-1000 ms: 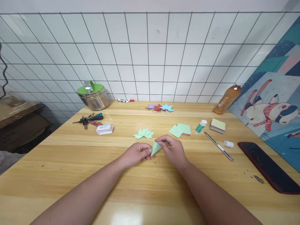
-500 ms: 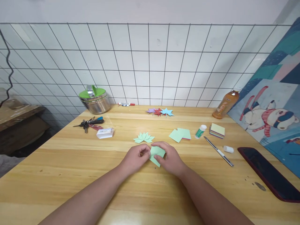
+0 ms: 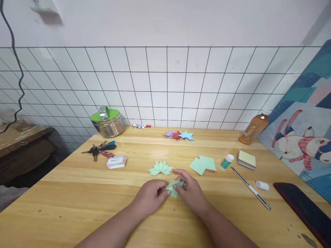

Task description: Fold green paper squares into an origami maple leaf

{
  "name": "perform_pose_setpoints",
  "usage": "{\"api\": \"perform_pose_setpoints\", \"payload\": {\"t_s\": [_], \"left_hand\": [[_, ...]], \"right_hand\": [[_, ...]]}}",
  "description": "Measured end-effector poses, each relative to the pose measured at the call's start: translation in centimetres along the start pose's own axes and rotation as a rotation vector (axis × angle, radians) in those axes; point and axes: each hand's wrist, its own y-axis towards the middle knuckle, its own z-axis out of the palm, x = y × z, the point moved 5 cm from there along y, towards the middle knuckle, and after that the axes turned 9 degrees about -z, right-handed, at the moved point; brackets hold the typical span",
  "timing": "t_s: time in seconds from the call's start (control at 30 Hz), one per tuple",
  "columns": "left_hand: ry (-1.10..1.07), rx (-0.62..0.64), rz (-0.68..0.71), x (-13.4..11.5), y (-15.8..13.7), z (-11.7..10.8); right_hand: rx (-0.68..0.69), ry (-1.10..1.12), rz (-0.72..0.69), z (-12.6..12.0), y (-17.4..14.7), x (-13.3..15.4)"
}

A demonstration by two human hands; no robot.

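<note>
A small piece of light green paper (image 3: 174, 191), partly folded, is held low over the wooden table between both hands. My left hand (image 3: 151, 196) pinches its left edge with thumb and fingers. On the other side my right hand (image 3: 190, 193) grips it, thumb on top and index finger stretched over the far side. Just beyond the hands lies a green folded paper leaf (image 3: 160, 168) with several points. Green square sheets (image 3: 199, 166) overlap to the right of it. Further back sit purple, red and blue paper leaves (image 3: 179, 135).
At right are a glue stick (image 3: 227, 162), a stack of note paper (image 3: 246, 159), a utility knife (image 3: 250, 188), a white cap (image 3: 262, 185), a phone (image 3: 305, 210) and a bottle (image 3: 254, 128). At left are a small box (image 3: 116, 162), keys (image 3: 99, 149), a steel pot (image 3: 110, 126) and markers (image 3: 141, 126).
The green paper in my hands has gone from a flatter, wider shape to a narrower folded one. The whole scene sits lower in view as the camera tilted up.
</note>
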Motion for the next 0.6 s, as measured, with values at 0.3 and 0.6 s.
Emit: {"api": "perform_pose_setpoints", "payload": {"t_s": [0.3, 0.6], "left_hand": [[0.099, -0.021, 0.147, -0.8, 0.4, -0.3], [-0.127, -0.033, 0.008, 0.9, 0.4, -1.0]], "right_hand": [[0.031, -0.060, -0.015, -0.3, 0.2, 0.0], [0.012, -0.247, -0.016, 0.9, -0.5, 0.7]]}}
